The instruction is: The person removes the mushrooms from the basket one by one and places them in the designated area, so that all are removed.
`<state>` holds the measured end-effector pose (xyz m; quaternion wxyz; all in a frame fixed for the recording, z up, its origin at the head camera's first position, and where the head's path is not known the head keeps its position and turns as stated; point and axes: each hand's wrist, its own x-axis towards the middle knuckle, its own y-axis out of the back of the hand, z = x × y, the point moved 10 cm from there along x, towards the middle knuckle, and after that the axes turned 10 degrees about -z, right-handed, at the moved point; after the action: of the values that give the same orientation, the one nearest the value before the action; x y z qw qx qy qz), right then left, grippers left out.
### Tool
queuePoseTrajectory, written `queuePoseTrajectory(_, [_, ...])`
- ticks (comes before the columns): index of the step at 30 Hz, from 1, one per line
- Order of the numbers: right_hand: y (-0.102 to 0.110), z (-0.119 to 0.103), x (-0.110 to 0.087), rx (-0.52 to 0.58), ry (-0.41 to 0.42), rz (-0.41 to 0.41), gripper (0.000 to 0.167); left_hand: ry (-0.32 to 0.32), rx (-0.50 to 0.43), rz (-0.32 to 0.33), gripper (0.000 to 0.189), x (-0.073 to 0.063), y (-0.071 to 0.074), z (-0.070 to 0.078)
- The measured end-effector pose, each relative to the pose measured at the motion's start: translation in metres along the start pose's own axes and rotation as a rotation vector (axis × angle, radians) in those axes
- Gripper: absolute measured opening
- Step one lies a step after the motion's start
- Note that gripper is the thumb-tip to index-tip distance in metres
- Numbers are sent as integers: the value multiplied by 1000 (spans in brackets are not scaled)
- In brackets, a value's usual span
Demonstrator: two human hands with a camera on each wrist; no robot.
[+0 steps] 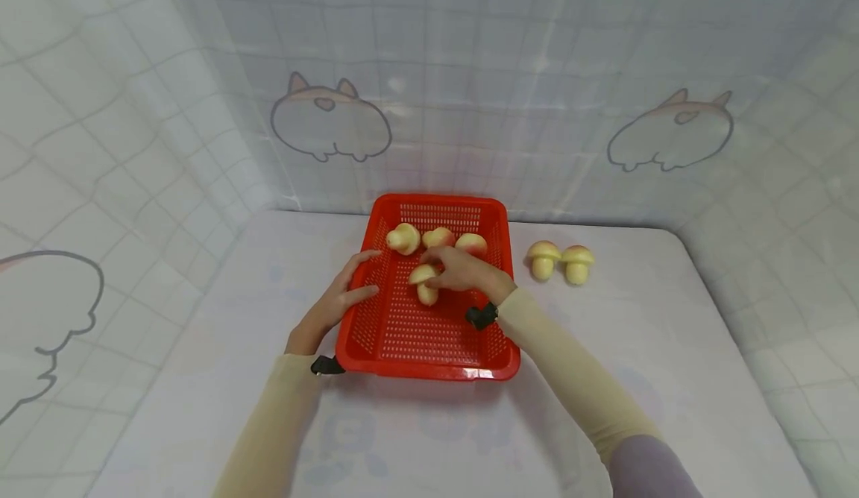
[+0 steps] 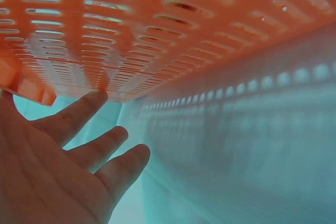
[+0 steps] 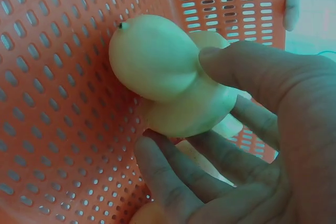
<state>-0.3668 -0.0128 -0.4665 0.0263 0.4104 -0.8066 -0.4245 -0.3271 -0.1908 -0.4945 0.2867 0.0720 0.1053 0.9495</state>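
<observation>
My right hand (image 1: 456,268) reaches into a red plastic basket (image 1: 429,371) and grips a toy mushroom (image 1: 426,293) by its cap, stem toward me. In the right wrist view the thumb lies on one side of this mushroom (image 3: 157,61) and the fingers curl under its cap. My left hand (image 1: 342,297) is at the basket's left rim, fingers straight over the edge. The left wrist view has the left hand (image 2: 68,156) spread beside the slotted wall (image 2: 131,40). Behind the right hand, a mushroom (image 1: 404,239) lies on its side near two more yellow-and-pink pieces (image 1: 472,244).
Two toy mushrooms (image 1: 543,259) stand side by side, caps up, on the white table (image 1: 644,319) right of the basket. A patterned curtain (image 1: 470,110) rises behind the table's far edge, with similar walls at both sides.
</observation>
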Motion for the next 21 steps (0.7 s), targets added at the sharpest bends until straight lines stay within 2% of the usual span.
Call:
queuePoseTrajectory(4, [-2, -2, 2, -10, 15, -4, 41, 3, 8, 6, 63, -3, 2, -1])
queuePoseTrajectory(12, [-4, -9, 5, -82, 47, -10, 42, 17, 2, 24, 61, -6, 7, -2])
queuePoseTrajectory(21, [-3, -7, 3, -47, 34, -2, 39, -1, -20, 3, 62, -4, 3, -3])
